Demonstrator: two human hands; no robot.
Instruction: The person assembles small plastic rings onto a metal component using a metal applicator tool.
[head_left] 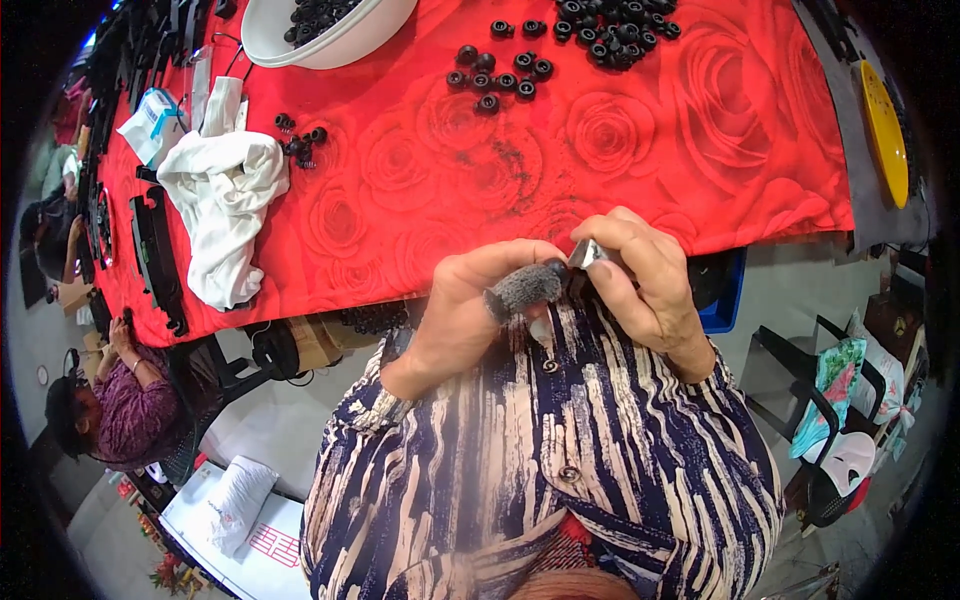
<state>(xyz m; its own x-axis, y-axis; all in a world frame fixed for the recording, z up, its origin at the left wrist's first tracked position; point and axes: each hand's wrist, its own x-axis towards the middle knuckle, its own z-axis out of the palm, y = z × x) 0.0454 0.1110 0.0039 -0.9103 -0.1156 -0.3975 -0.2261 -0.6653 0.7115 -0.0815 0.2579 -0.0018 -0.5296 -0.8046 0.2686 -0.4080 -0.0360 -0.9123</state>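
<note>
Just past the table's near edge, in front of my chest, both hands are close together. My left hand [450,310] is closed on a small round black part [557,267], mostly hidden by the fingers. A grey fuzzy finger cover [525,290] sits on one digit of that hand. Pinched in my right hand [645,285] is a small shiny metal blade [587,253], its edge right beside the black part. Whether the two touch, I cannot tell. Similar black parts [507,82] lie loose on the red rose-patterned cloth [400,170], along with dark crumbs [510,170].
A denser pile of black parts [615,30] lies farther back. The white bowl [345,45] holds more. At left are a white crumpled cloth [220,200], a few black pieces [300,145] and a long black part [155,260]. A co-worker [140,400] sits at lower left; a chair [790,365] stands right.
</note>
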